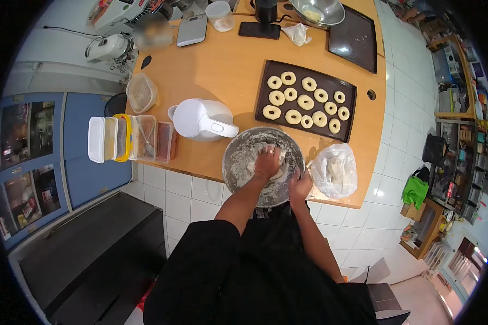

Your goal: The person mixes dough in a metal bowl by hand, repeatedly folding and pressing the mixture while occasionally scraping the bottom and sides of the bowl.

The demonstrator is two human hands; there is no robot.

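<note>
Light wood table (222, 65) carries everything. On it, right of centre: black rectangular baking tray (262, 105) with rows of pale dough rings (306, 102). Second black tray (352, 38) at the far right corner. Large round metal bowl (234, 145), flour-smeared inside, at the near edge, just beside the white plastic electric kettle (198, 119). Clear plastic bag (335, 170) with pale contents right of bowl. White appliance (122, 16) top left has a red label (126, 2), text too small to read. Grey flat scale (192, 30) near it, markings unreadable.

Left hand (269, 162) is down in the bowl on the pale, sticky dough (251, 166); can't tell how far its fingers are curled. Right hand (300, 187) has its fingers closed over the bowl's right rim. Dough sits inside bowl, under and around left hand.
</note>
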